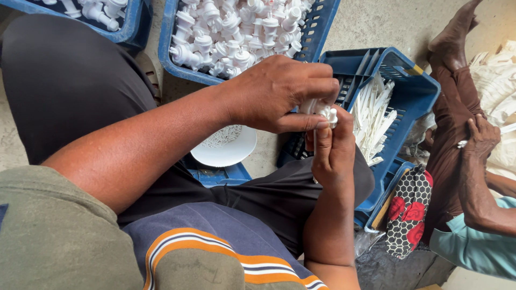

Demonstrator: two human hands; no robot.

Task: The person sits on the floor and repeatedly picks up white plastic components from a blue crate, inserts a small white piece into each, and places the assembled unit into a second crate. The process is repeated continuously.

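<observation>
Left hand: my left hand (277,96) curls over a small white plastic part (322,110), fingers pinching its top.
Right hand: my right hand (333,147) comes up from below, thumb and fingers pressed on the same part.
Part: held between both hands, above my lap, just inside the near edge of the crate of white sticks (376,115).
Crates: a blue crate of white fittings (236,32) sits just beyond my left hand; another (102,16) is at the top left corner.
Dish: a white dish (226,145) lies on the floor under my left wrist.
Room: another person's hand (481,137) and leg crowd the right edge; bare floor shows between the crates.
</observation>
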